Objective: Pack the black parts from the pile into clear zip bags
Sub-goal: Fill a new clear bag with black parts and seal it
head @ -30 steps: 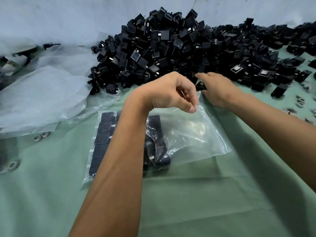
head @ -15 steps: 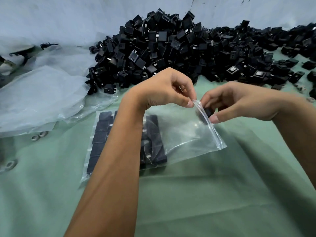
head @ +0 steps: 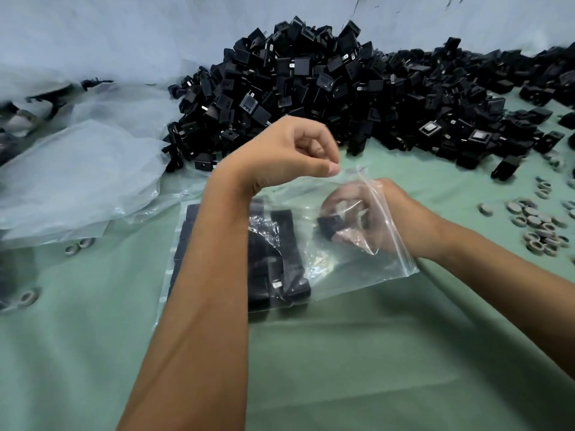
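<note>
Two hands work one zip bag (head: 336, 269) on the green bench (head: 342, 368): the left hand (head: 289, 154) pinches its mouth up, while the right hand (head: 367, 219), inside, grips a black part (head: 330, 224). Keeping the mouth wide and setting the part against the packed rows should serve best; the pile (head: 342, 88) lies beyond.

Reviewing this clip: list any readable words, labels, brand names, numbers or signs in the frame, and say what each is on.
No readable text in this frame.
Clear zip bag: no print visible.
Black parts in the pile: small pale marks on some, too small to read as characters.
Black part held by the right hand inside the bag: no marking legible.
Grey rings and green table cover: plain.
</note>
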`<state>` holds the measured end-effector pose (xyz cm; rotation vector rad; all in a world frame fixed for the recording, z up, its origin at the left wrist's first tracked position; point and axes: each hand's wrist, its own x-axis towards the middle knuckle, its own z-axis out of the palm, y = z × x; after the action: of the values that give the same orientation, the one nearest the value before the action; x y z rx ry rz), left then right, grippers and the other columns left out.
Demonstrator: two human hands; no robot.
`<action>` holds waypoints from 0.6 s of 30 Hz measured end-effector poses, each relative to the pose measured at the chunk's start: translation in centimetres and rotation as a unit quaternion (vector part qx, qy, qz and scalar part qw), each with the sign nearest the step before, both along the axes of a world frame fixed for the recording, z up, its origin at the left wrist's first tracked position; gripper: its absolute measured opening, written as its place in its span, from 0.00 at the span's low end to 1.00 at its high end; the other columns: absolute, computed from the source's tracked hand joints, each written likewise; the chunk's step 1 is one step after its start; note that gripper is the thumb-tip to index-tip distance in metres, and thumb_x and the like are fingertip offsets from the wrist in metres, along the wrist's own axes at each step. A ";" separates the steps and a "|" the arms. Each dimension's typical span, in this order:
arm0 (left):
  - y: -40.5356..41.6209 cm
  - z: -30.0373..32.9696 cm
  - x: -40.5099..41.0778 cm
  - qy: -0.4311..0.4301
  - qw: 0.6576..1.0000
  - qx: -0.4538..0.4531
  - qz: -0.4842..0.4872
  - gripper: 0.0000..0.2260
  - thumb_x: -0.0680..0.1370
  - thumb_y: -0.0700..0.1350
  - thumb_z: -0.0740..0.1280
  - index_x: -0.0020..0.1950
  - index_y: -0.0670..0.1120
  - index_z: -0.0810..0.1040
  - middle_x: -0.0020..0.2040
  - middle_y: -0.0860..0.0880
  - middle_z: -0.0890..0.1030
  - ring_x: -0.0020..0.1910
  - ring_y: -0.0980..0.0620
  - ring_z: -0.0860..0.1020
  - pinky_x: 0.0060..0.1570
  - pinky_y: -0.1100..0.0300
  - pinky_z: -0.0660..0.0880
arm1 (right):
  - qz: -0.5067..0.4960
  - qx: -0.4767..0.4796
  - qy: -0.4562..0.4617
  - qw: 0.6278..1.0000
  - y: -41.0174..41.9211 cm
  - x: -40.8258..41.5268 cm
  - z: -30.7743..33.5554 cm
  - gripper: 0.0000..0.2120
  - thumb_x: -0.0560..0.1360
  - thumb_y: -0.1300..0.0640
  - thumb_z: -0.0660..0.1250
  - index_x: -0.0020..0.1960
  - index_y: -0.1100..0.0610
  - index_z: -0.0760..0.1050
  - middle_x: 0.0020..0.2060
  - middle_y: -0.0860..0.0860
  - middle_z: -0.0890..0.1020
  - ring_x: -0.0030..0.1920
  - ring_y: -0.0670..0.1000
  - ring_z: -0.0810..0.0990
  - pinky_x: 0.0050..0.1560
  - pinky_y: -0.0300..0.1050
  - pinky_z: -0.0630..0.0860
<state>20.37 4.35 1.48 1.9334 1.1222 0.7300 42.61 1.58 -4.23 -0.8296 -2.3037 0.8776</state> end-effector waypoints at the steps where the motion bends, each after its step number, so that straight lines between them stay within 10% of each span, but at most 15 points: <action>1: 0.2 -0.2 -1.0 0.025 0.999 -0.002 0.023 0.06 0.75 0.39 0.77 0.49 0.40 0.84 0.42 0.42 0.79 0.41 0.50 0.76 0.46 0.57 0.75 | 0.001 0.012 -0.010 1.000 0.1 0.3 -0.3 0.11 0.73 0.65 0.79 0.53 0.60 0.83 0.48 0.52 0.85 0.44 0.55 0.86 0.47 0.53 0.84; 8: 0.9 -2.0 -5.5 0.097 0.988 -0.047 0.112 0.04 0.73 0.43 0.79 0.40 0.49 0.86 0.35 0.49 0.79 0.38 0.52 0.74 0.44 0.56 0.73 | -0.040 0.011 0.011 0.999 0.3 -0.6 -1.3 0.08 0.74 0.56 0.76 0.49 0.58 0.82 0.43 0.46 0.82 0.44 0.46 0.83 0.49 0.51 0.84; 14: 1.1 -3.0 -6.0 0.121 0.984 -0.079 0.102 0.03 0.73 0.46 0.79 0.42 0.51 0.86 0.35 0.53 0.81 0.37 0.56 0.78 0.44 0.58 0.74 | 0.010 -0.050 0.209 0.977 0.1 -1.9 -3.8 0.05 0.77 0.61 0.73 0.53 0.59 0.82 0.48 0.51 0.87 0.50 0.50 0.88 0.51 0.44 0.84; 18: 1.3 -3.3 -5.9 0.117 0.982 -0.097 0.116 0.04 0.74 0.44 0.78 0.45 0.52 0.85 0.36 0.54 0.83 0.38 0.56 0.80 0.45 0.58 0.77 | -0.038 0.168 0.043 0.984 1.4 -1.6 -5.0 0.09 0.82 0.54 0.70 0.60 0.43 0.79 0.49 0.45 0.83 0.48 0.44 0.83 0.50 0.43 0.80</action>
<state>14.51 5.67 -1.81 1.7742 1.5242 0.4983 41.01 3.02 -9.26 -0.7109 -2.2428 0.4634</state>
